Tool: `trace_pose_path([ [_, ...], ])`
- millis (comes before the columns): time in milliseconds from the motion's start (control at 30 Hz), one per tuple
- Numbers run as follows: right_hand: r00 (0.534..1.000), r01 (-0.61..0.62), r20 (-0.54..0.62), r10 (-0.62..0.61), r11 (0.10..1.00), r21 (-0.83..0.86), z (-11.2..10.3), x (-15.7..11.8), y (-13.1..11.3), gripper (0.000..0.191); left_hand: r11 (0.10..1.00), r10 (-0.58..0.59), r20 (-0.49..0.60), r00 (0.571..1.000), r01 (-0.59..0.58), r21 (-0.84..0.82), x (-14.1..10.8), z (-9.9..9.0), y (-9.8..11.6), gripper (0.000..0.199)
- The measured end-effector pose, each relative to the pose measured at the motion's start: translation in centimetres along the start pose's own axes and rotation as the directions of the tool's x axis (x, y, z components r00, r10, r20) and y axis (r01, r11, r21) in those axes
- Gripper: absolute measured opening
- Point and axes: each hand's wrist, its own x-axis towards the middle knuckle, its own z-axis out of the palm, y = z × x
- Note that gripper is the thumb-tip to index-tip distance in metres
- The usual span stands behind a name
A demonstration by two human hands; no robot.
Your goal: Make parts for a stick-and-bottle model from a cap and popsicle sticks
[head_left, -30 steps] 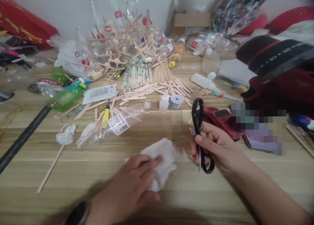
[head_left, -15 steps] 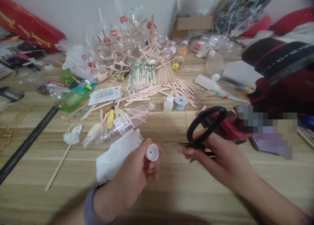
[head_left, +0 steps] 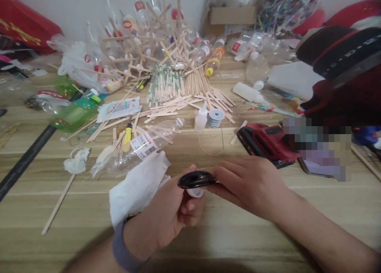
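In my left hand is a small white bottle cap, its open side facing up toward me. My right hand grips a pair of scissors by the blade end, so the black handles lie right over the cap. The blades are hidden by the fingers and handles. Beside my left wrist lies a crumpled white tissue. A clear plastic bottle without a cap rests on its side just beyond the tissue.
A glue bottle and a wire spool stand mid-table. A red battery pack sits to the right near a power tool. Wooden sticks and several bottles crowd the back. A yellow screwdriver lies left.
My right hand has moved left and turned the scissors, bringing their handles over the cap. My left hand still holds the cap, now partly covered. The view has shifted slightly.
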Motion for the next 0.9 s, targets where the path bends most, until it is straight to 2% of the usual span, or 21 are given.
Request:
trace_pose_path([
  [133,0.999,0.036,-0.026,-0.037,0.999,-0.028,0.24,0.03,0.16,0.047,0.997,-0.055,0.012,0.998,0.055,0.058,0.01,-0.28,-0.04,0.044],
  [467,0.997,0.072,-0.02,-0.072,0.997,-0.027,0.27,-0.48,0.18,0.037,0.982,-0.095,-0.014,0.995,0.096,0.16,-0.37,-0.58,-0.06,0.043],
  [633,0.995,0.096,0.002,-0.096,0.994,-0.05,0.01,-0.25,0.26,0.039,0.975,-0.104,-0.007,0.995,0.103,0.194,-0.41,-0.38,0.05,0.044],
  [800,0.993,0.12,0.011,-0.12,0.993,0.017,-0.18,-0.11,0.55,0.046,0.97,-0.141,-0.001,0.99,0.139,0.201,-0.36,-0.25,0.19,0.042],
  [900,0.993,0.12,0.017,-0.121,0.992,0.036,-0.04,-0.1,0.66,0.047,0.965,-0.11,0.008,0.994,0.105,0.241,-0.34,-0.2,0.16,0.042],
])
